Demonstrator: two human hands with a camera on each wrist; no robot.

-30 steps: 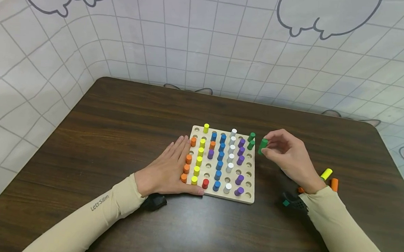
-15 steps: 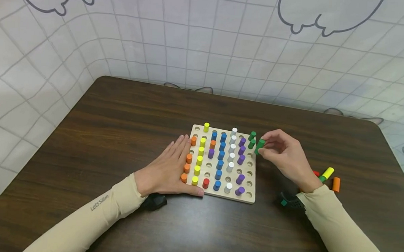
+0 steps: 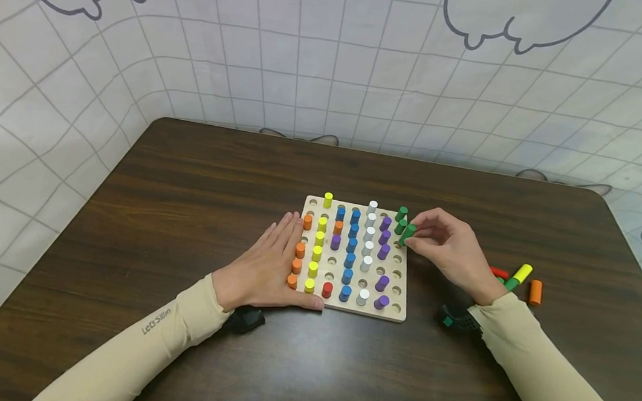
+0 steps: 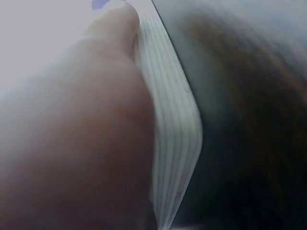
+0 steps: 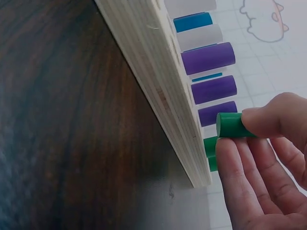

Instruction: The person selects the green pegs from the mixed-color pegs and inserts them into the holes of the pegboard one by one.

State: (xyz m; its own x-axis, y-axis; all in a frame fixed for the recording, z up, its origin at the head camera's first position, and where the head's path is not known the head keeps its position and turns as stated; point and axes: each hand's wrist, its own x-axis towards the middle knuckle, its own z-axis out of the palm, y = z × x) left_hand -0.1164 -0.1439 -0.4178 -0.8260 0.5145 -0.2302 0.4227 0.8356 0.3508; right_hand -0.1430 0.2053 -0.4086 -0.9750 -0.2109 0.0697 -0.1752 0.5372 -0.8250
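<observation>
My right hand (image 3: 451, 250) pinches a green peg (image 5: 232, 125), tilted just above the right side of the pegboard (image 3: 371, 310); my left hand (image 3: 267, 270) (fingers straight) rests along its left edge.

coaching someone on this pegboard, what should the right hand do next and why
Probably ease the green peg down into the nearest open hole: the right hand pinches it just clear of the board, beside two seated green pegs.
</observation>
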